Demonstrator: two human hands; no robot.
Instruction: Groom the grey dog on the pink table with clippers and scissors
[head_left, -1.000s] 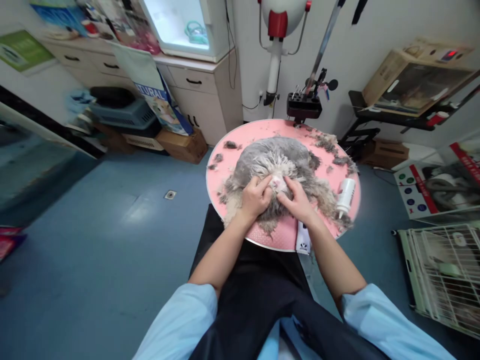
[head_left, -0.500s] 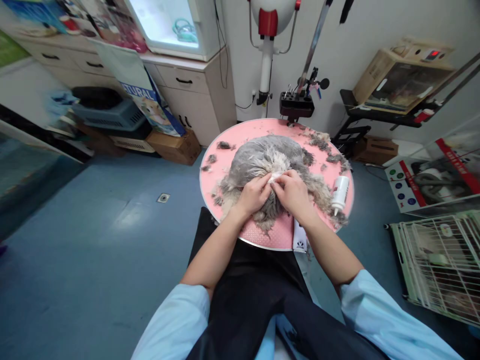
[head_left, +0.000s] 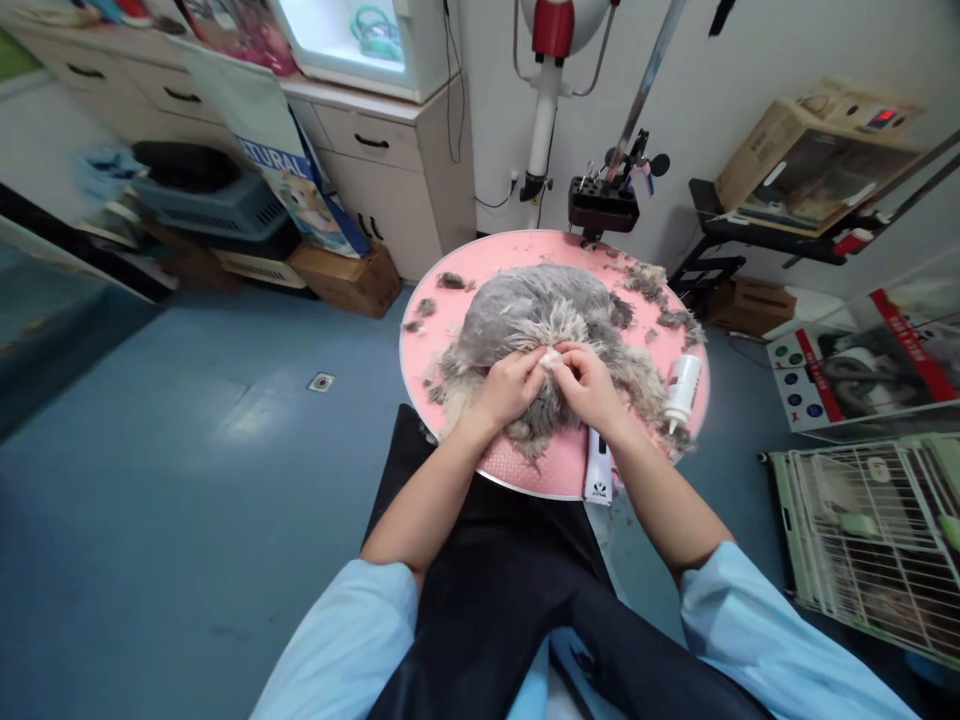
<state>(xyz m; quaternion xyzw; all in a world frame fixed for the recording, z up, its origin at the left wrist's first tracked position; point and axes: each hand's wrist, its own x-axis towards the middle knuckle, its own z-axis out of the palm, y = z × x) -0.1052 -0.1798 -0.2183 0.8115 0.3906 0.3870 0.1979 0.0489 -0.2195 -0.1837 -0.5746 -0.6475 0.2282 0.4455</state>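
Observation:
A grey-coated animal point(head_left: 525, 300), closely clipped along its back with longer pale hair at the head end, lies on a round pink grooming table point(head_left: 525, 478). Its face is hidden from me. My left hand point(head_left: 514, 388) and my right hand point(head_left: 589, 388) meet over its shaggy end, fingers pinched together. Between the fingertips shows a small white cotton wad point(head_left: 551, 358), which both hands grip. White hair clippers point(head_left: 598, 470) lie at the near table edge, below my right wrist. A white squeeze bottle point(head_left: 682, 392) with a nozzle lies to the right.
Clumps of cut hair point(head_left: 645, 285) are scattered round the table top. A tool holder point(head_left: 602, 203) on a pole stands behind, near a dryer point(head_left: 551, 40). To the right is a wire cage point(head_left: 874, 540); cabinets point(head_left: 375, 150) line the back left.
The white cotton wad shows more plainly between my fingertips, now bunched up small. Both hands stay over the same spot. My view has shifted slightly.

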